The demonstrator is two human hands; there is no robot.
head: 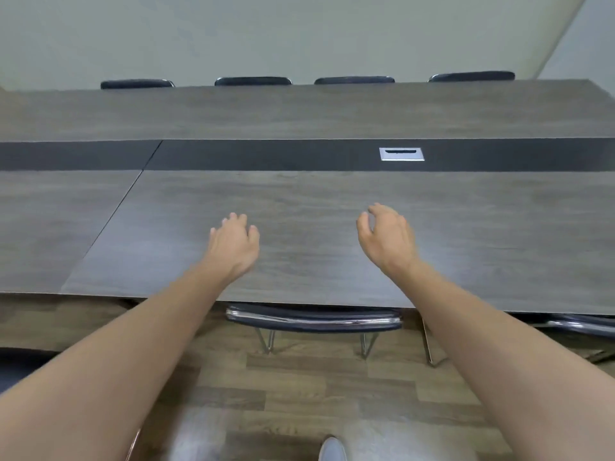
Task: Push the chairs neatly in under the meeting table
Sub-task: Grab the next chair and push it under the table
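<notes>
Head camera gives me both bare arms stretched forward above the meeting table [299,207], and neither hand holds anything. My left hand [234,242] hangs over the wood with its fingers loosely bent downward and spread a little; my right hand [386,237] does the same, thumb apart from the curled fingers, grip relaxed and empty. Whether the fingertips actually touch the tabletop I cannot tell. Directly below, between my forearms, the near chair [314,319] sits with its dark backrest and chrome rail just at the table's front edge, seat hidden beneath the top, metal legs showing on the wooden floor [299,387]. Another chair [579,326] peeks out at the right edge, also tucked against the table. Across the far side I see four chair backs [253,81] lined up along the opposite edge. The only receptacle is a silver cable box [401,154] set in the dark centre strip [233,155], its slot dark.
</notes>
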